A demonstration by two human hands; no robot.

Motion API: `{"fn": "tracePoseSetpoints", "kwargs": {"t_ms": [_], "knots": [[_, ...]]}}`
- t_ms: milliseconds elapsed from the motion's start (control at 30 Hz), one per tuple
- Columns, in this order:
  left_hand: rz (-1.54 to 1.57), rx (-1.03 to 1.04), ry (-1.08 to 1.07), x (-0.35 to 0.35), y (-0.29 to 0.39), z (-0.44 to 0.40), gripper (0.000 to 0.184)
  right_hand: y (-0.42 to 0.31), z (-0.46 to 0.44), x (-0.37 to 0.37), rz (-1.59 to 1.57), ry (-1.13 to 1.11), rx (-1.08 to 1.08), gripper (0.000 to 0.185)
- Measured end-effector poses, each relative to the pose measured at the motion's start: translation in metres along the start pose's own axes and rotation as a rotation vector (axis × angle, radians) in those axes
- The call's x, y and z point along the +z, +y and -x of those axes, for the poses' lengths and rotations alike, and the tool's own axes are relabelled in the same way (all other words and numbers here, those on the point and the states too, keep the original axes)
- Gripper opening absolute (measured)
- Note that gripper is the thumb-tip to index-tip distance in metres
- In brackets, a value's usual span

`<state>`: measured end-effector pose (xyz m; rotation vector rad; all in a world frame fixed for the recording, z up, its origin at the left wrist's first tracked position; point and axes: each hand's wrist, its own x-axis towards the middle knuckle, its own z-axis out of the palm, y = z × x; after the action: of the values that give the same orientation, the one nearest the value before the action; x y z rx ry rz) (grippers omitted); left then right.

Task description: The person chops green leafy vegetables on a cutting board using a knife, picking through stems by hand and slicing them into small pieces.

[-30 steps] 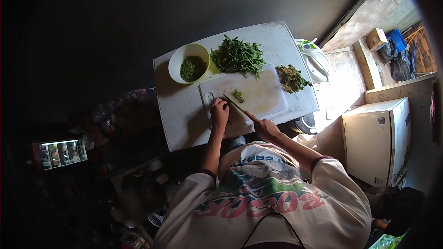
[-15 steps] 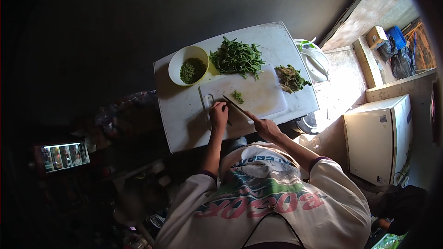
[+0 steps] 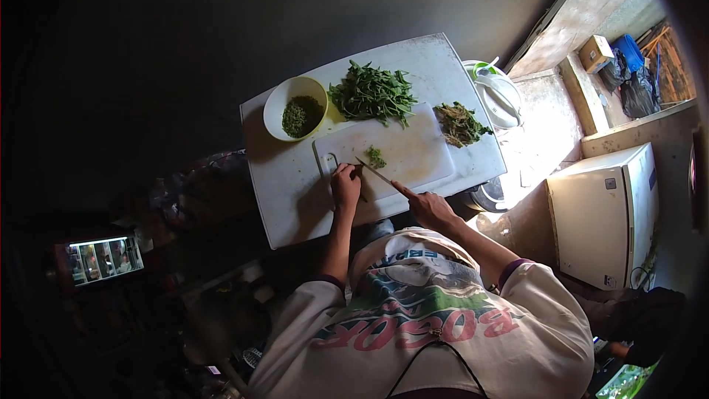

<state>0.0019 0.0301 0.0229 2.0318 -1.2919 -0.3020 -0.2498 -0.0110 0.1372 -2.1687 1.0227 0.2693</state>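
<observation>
My right hand (image 3: pixel 433 211) grips a knife (image 3: pixel 375 171), its index finger stretched along the top. The blade slants over the white cutting board (image 3: pixel 417 148), its tip towards the upper left. Just beside the blade lies a small heap of chopped greens (image 3: pixel 375 157). My left hand (image 3: pixel 346 186) is closed at the board's handle end, left of the blade; what its fingers hold is hidden. Behind the board sits a pile of leafy greens (image 3: pixel 374 93). A pale yellow bowl (image 3: pixel 275 112) at the left contains finely chopped greens (image 3: pixel 302 116).
Wilted, brownish greens (image 3: pixel 461 124) lie by the board's right end on the white table (image 3: pixel 288 214). White and green containers (image 3: pixel 501 100) stand past the table's right edge, with a white fridge (image 3: pixel 602 210) farther right. A lit screen (image 3: pixel 105 259) glows at lower left.
The whole view has shifted slightly, moving the table a little left in the picture. The knife has moved slightly over the board; both hands keep nearly the same pose.
</observation>
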Motion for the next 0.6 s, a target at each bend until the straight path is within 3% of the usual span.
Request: {"fn": "tracePoseSetpoints", "kwargs": {"t_ms": [133,300,600], "knots": [[0.020,0.043,0.017,0.003,-0.006,0.000,0.018,0.007,-0.013,0.019,0.019,-0.009,0.006,0.079],[0.067,0.022,0.014,0.004,-0.003,0.000,0.018,0.012,-0.050,0.047,-0.094,0.177,-0.153,0.072],[0.040,0.026,0.039,0.001,0.001,0.000,0.017,0.006,-0.047,0.036,-0.043,0.086,-0.076,0.076]]}}
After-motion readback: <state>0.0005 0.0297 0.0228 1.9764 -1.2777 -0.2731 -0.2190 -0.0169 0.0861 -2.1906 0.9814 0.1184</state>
